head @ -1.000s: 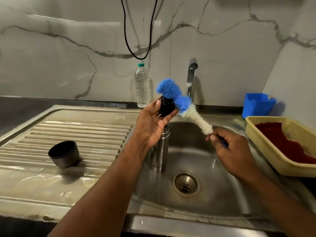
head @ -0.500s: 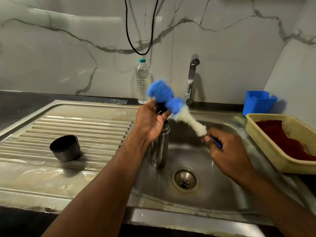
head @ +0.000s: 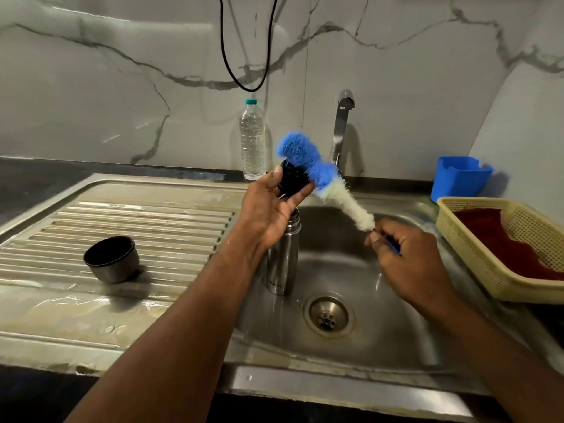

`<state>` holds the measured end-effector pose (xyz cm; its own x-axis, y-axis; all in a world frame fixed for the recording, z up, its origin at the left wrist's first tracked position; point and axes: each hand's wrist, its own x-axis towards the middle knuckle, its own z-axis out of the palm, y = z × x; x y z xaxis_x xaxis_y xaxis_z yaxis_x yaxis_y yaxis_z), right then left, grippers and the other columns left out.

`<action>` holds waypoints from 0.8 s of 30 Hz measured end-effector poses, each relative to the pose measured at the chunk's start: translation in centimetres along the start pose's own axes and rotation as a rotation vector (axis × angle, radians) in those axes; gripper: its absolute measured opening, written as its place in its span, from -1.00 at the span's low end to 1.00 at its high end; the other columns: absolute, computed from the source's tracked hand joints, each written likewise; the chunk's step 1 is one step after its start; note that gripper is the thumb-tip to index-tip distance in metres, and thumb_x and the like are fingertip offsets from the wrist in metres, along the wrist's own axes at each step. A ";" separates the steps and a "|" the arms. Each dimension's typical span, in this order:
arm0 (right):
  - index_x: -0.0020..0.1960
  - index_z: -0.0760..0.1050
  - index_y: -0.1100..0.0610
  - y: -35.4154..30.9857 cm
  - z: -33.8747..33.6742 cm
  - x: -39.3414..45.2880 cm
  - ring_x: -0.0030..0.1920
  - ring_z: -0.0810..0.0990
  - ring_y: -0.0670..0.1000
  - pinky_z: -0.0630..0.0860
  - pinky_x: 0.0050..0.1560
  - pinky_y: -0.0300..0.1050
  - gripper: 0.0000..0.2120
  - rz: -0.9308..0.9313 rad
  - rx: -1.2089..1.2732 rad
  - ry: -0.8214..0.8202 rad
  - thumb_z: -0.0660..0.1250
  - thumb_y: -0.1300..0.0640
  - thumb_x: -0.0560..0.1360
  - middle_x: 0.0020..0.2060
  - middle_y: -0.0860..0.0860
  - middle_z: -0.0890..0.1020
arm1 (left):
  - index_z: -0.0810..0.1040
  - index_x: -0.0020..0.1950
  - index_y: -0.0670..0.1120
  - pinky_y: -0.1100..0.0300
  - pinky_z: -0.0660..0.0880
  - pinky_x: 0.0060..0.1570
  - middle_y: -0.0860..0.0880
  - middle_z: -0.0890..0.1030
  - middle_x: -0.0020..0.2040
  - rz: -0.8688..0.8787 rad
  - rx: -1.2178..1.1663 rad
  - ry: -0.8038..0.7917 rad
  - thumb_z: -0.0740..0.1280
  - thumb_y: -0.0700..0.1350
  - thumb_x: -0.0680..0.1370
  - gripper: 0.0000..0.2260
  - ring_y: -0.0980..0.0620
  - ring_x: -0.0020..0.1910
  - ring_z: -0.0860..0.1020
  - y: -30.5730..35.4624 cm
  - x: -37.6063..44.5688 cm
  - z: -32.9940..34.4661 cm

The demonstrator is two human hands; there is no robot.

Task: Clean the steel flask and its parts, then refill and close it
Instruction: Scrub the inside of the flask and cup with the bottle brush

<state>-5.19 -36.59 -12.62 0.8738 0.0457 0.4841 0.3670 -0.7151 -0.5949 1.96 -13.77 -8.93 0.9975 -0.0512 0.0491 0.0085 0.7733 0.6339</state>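
The left hand (head: 268, 209) grips the black stopper (head: 292, 181) between thumb and fingertips, above the open steel flask (head: 282, 257), which stands upright in the sink (head: 381, 331). The right hand (head: 406, 261) pinches the bottle brush (head: 323, 178) by its blue handle; the blue bristles appear to touch the stopper. The cup (head: 111, 259) sits on the drainboard (head: 137, 215).

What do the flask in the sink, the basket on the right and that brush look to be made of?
Flask: brushed steel, by its grey metallic sheen and soft reflections.
Basket: pale yellow plastic, probably, given its moulded mesh walls and matte look.
Brush: soft fuzzy fibres, blue at the tip and white below, on a blue handle, likely plastic, gripped by the right hand.
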 end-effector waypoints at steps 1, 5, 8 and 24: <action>-0.09 0.56 -0.01 -0.1 0.0 0.0 -0.36 0.51 -0.05 0.46 -0.35 -0.08 -0.87 -0.024 -0.022 -0.004 0.34 0.15 0.61 -0.35 -0.08 0.55 | 0.56 0.25 -0.29 -0.01 0.70 0.09 -0.32 0.62 0.30 -0.008 -0.002 0.002 0.21 -0.23 0.71 -0.79 -0.24 0.29 0.63 0.0 0.0 0.0; -0.07 0.55 -0.03 0.0 0.2 0.2 -0.34 0.54 -0.06 0.55 -0.32 0.04 -0.90 -0.018 -0.068 0.006 0.31 0.09 0.62 -0.32 -0.09 0.57 | 0.54 0.28 -0.31 -0.07 0.66 0.19 -0.34 0.60 0.33 -0.022 -0.092 0.038 0.19 -0.24 0.72 -0.77 -0.27 0.34 0.61 0.3 0.3 -0.3; -0.07 0.53 -0.05 -0.1 0.1 0.0 -0.36 0.52 -0.08 0.54 -0.34 0.04 -0.91 -0.060 -0.096 -0.012 0.32 0.09 0.62 -0.35 -0.10 0.55 | 0.53 0.31 -0.30 -0.09 0.63 0.23 -0.30 0.65 0.21 -0.015 -0.101 0.059 0.18 -0.25 0.71 -0.76 -0.27 0.31 0.62 0.5 0.4 -0.3; -0.04 0.54 -0.02 -0.2 0.2 -0.1 -0.35 0.54 -0.09 0.53 -0.36 -0.04 -0.92 -0.037 -0.070 0.025 0.29 0.07 0.62 -0.32 -0.10 0.57 | 0.47 0.41 -0.32 -0.08 0.70 0.08 -0.31 0.56 0.36 0.013 -0.148 0.075 0.40 -0.22 0.60 -0.60 -0.25 0.27 0.64 0.8 0.4 0.2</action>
<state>-5.31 -36.30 -12.64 0.8518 0.0563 0.5209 0.3748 -0.7601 -0.5308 2.33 -13.26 -8.22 1.0000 0.0023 -0.0048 0.0005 0.8588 0.5123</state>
